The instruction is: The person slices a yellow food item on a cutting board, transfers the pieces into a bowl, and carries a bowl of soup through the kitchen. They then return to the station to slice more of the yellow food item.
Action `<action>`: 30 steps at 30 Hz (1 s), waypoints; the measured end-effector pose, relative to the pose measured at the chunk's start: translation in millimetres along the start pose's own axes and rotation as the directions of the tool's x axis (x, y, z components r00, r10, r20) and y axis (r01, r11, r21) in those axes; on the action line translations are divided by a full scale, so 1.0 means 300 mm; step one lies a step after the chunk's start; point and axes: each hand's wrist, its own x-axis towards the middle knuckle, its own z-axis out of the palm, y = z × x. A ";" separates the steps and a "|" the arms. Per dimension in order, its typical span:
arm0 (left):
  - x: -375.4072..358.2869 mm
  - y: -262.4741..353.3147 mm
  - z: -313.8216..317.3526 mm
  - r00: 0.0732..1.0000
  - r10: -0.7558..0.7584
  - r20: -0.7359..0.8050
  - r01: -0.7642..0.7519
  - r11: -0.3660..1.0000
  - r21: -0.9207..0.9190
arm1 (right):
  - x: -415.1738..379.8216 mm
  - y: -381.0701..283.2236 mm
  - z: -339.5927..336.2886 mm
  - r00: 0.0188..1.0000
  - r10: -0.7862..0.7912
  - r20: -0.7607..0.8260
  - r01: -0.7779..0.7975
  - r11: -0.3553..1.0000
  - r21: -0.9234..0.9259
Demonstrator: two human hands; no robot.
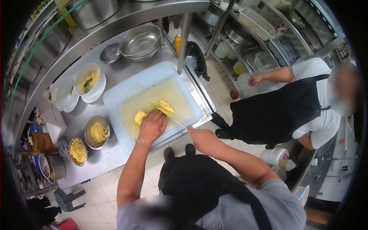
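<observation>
My right hand (205, 141) grips a knife (177, 122), whose thin blade runs up and left across the cutting board (184, 100). My left hand (153, 125), fingers curled, presses on a yellow, potato-like piece beside the blade; the hand hides most of that piece. Just past the blade lies a pile of thin yellow strips (165, 107). Left of my fingers sits a rounded yellow chunk (140, 117). The worn yellowish board rests on a larger pale blue board (115, 96).
Metal bowls of yellow strips (98, 132) stand left of the boards, with a white bowl of noodle-like food (89, 82) behind. Empty steel bowls (140, 41) sit at the back. On the right stands a co-worker in a black apron (276, 107), near a shelf rack (245, 42).
</observation>
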 end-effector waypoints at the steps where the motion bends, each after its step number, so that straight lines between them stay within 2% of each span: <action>1: -0.004 0.000 -0.004 1.000 0.004 0.001 -0.004 1.000 -0.010 | 0.001 -0.015 -0.011 1.000 0.009 0.011 -0.009 1.000 -0.017; 2: -0.004 0.000 -0.008 1.000 0.007 0.005 -0.007 1.000 -0.012 | -0.010 -0.029 -0.033 1.000 0.012 0.011 -0.012 1.000 -0.014; 4: -0.008 0.001 -0.012 0.998 -0.016 0.061 0.015 1.000 0.012 | -0.035 -0.058 -0.079 0.988 0.085 0.131 -0.087 0.996 0.003; 8: -0.005 -0.005 0.000 1.000 0.009 -0.021 -0.009 1.000 -0.010 | -0.001 -0.019 -0.006 0.998 0.036 0.044 -0.037 0.999 0.032; 11: -0.009 -0.004 -0.005 1.000 0.017 0.009 -0.017 1.000 -0.001 | -0.028 -0.051 -0.057 0.996 0.060 0.070 -0.061 0.998 0.009; 14: -0.017 -0.004 -0.001 1.000 0.014 -0.018 -0.014 1.000 -0.001 | -0.027 -0.053 -0.064 0.980 0.092 0.176 -0.092 0.996 -0.009; 16: -0.009 0.000 -0.001 0.998 0.034 -0.054 -0.033 0.999 0.030 | 0.008 -0.049 -0.041 0.994 0.068 0.088 -0.069 0.998 0.008; 19: -0.013 -0.002 -0.002 1.000 0.021 -0.020 -0.021 0.999 0.037 | -0.026 -0.066 -0.101 0.985 0.080 0.151 -0.080 0.997 -0.002; 23: -0.018 0.004 0.005 0.999 -0.010 -0.038 0.012 0.999 0.037 | 0.004 -0.024 -0.036 0.986 0.067 0.155 -0.074 0.997 0.038; 26: -0.011 -0.001 -0.002 0.998 0.028 -0.063 -0.026 0.999 0.025 | 0.069 -0.023 -0.015 0.994 0.071 0.083 -0.078 0.993 0.089; 29: -0.027 0.014 -0.015 0.998 -0.040 -0.041 0.038 0.999 -0.031 | 0.078 -0.018 -0.047 0.989 0.095 0.117 -0.113 0.981 0.155; 30: -0.043 0.038 -0.025 0.973 -0.203 -0.111 0.191 0.975 -0.112 | 0.067 -0.001 -0.057 0.987 0.079 0.137 -0.113 0.958 0.263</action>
